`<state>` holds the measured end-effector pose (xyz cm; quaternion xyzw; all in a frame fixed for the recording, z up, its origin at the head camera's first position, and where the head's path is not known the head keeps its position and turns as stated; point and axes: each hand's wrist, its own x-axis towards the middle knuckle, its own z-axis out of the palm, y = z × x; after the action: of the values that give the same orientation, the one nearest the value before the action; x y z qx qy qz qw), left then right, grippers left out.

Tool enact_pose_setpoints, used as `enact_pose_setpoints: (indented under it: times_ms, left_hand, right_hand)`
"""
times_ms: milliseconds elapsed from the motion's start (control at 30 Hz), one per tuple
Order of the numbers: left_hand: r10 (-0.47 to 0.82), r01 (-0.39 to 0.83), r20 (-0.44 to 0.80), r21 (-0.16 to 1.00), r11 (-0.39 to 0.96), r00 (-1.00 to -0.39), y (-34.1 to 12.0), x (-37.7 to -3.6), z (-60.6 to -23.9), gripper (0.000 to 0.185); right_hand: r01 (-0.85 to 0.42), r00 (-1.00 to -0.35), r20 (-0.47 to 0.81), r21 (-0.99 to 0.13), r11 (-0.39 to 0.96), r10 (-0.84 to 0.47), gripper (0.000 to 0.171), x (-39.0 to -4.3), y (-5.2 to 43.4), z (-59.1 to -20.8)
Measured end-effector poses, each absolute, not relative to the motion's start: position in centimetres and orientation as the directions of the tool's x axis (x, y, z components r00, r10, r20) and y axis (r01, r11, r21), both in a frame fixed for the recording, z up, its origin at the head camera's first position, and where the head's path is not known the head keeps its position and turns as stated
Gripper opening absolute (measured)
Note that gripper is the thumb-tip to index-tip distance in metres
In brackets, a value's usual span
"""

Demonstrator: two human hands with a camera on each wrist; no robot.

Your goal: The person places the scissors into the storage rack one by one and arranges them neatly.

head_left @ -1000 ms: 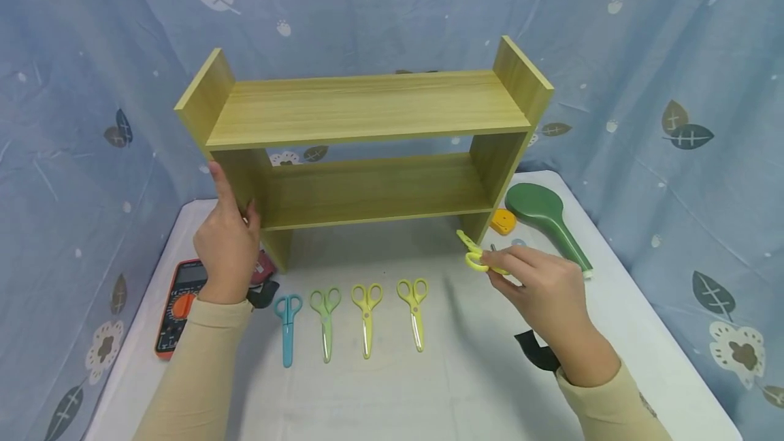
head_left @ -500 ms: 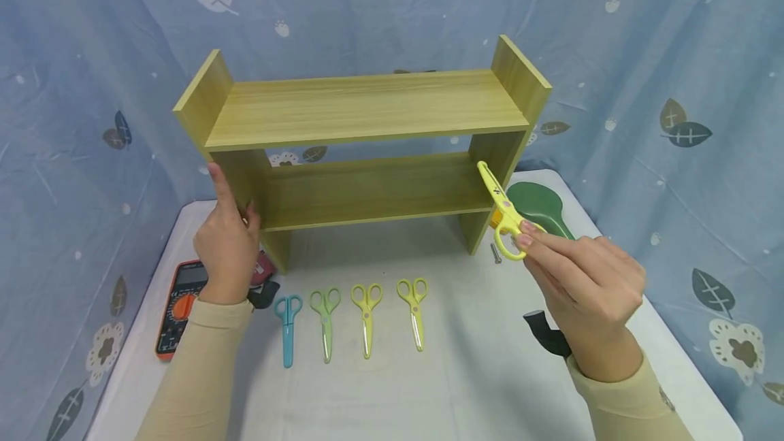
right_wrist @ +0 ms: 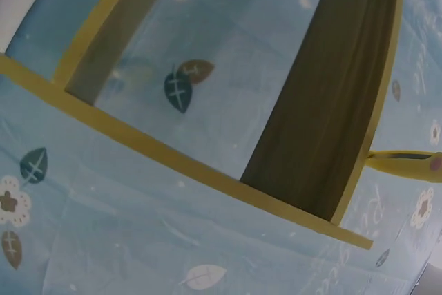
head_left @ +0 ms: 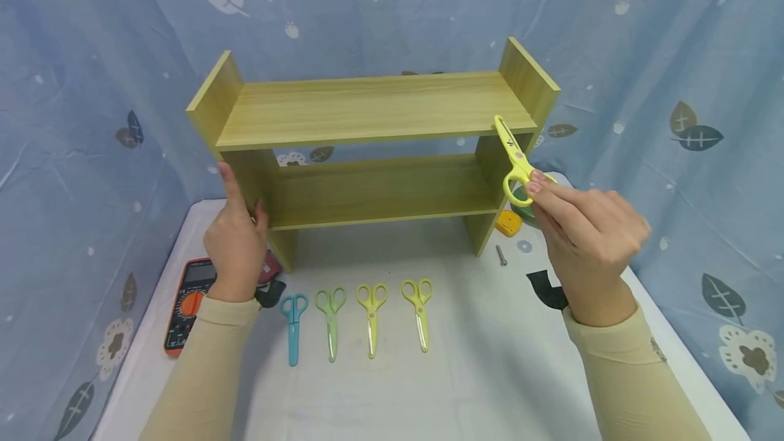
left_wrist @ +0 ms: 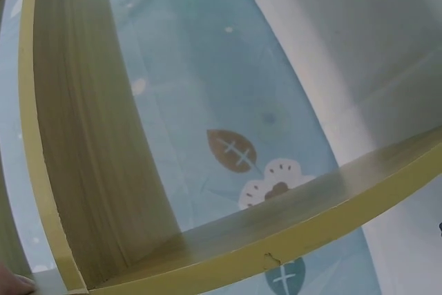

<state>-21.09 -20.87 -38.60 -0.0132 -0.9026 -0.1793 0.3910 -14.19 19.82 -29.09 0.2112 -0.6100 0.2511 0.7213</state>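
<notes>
A two-tier wooden shelf (head_left: 373,107) stands upright on the white table. My left hand (head_left: 235,243) holds its left side panel, thumb on the inner side and index finger extended upward along the panel. With thumb and fingers, my right hand (head_left: 591,237) pinches yellow scissors (head_left: 513,148) by one handle loop; their blades point up, in front of the upper board's right end. In the right wrist view the tip of the scissors (right_wrist: 407,164) appears by the board's edge. Blue scissors (head_left: 293,332), green scissors (head_left: 331,322) and two yellow scissors (head_left: 371,322) lie in a row in front.
At the left lies a multimeter (head_left: 190,301), with a dark red object (head_left: 269,267) partly behind my left wrist. By the shelf's right foot are an orange tape measure (head_left: 508,223), a bolt (head_left: 501,255) and a washer (head_left: 525,246). My right hand mostly covers a green object (head_left: 523,208).
My right hand has lifted the yellow scissors from low by the shelf's right foot up to the upper board, turning the blades upward. The left hand has stayed on the panel.
</notes>
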Motion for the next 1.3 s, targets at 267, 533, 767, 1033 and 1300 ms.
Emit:
enact_pose_setpoints:
  times_ms: [267, 533, 767, 1033, 1300]
  left_hand:
    - [-0.099, 0.175, 0.716, 0.298, 0.938, -0.691, -20.8, -21.2, -38.8, 0.096]
    - [-0.093, 0.175, 0.706, 0.298, 0.938, -0.702, -20.8, -21.2, -38.8, 0.097]
    - [-0.085, 0.174, 0.705, 0.287, 0.942, -0.704, -20.9, -21.3, -38.6, 0.098]
    - [-0.083, 0.179, 0.7, 0.293, 0.939, -0.709, -20.9, -21.3, -38.3, 0.099]
    - [-0.091, 0.181, 0.7, 0.304, 0.935, -0.708, -21.1, -21.2, -38.3, 0.099]
  right_hand:
    - [-0.585, 0.034, 0.998, -0.018, 0.811, 0.046, 0.016, -15.9, 20.2, -28.3]
    - [-0.556, -0.075, 0.997, -0.031, 0.83, -0.013, 0.01, -17.6, 20.7, -27.6]
    - [-0.516, -0.162, 0.986, -0.052, 0.855, -0.039, 0.005, -19.0, 21.6, -27.5]
    - [-0.46, -0.256, 0.963, -0.042, 0.887, -0.087, 0.008, -19.7, 22.0, -27.0]
    - [-0.405, -0.354, 0.927, -0.038, 0.913, -0.119, 0.016, -19.9, 22.0, -26.3]
